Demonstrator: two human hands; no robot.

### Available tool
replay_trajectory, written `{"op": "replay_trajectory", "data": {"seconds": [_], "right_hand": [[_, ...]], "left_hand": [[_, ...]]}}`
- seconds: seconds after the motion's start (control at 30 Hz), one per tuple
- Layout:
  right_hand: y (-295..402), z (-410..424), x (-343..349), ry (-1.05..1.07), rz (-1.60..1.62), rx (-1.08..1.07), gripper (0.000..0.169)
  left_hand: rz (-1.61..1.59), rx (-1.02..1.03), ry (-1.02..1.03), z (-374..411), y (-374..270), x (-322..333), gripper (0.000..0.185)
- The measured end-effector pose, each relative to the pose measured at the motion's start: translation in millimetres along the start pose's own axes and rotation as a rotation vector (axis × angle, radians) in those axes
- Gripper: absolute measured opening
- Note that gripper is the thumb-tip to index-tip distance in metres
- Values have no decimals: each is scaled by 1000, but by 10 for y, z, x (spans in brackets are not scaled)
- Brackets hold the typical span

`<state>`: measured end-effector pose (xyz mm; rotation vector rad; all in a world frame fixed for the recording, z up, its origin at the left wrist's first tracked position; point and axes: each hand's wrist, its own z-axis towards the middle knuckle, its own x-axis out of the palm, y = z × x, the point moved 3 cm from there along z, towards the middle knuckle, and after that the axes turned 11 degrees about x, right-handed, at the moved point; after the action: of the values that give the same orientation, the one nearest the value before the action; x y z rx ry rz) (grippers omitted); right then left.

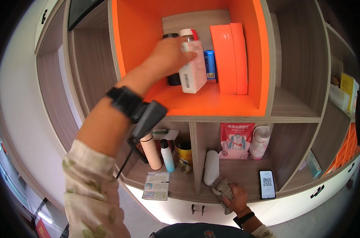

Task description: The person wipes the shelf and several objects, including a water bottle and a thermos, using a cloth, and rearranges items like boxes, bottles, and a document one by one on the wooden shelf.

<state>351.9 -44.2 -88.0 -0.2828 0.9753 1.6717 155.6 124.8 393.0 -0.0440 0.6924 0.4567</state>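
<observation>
My left hand (175, 55) grips a pink and white carton (193, 67) inside the orange-lined shelf compartment (180, 104). Behind the carton stand a bottle with a white cap and red strap (187, 33) and a black cylindrical container (174, 79). A blue box (210, 66) is just to the carton's right, beside a large orange box (230, 59). My right hand (237, 198) holds a crumpled grey-brown cloth (223, 191) at the front edge of the lower shelf, touching or close to a white oblong case (212, 168).
Lower left hold a peach bottle (151, 153), a spray can (168, 157), a yellow tin (184, 153) and a leaflet (156, 185) overhanging the edge. Lower right are a pink pouch (236, 142), a plastic-wrapped roll (259, 142) and a smartphone (267, 185). A wooden divider (195, 157) separates them.
</observation>
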Motion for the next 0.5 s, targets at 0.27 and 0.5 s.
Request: {"op": "replay_trajectory", "data": {"seconds": [0.27, 0.5], "right_hand": [[-26, -23, -1, 8, -7, -19, 67], [-42, -53, 35, -18, 51, -38, 67]], "left_hand": [[-66, -179, 257, 579, 107, 880, 47], [-262, -199, 330, 774, 176, 1154, 53]]}}
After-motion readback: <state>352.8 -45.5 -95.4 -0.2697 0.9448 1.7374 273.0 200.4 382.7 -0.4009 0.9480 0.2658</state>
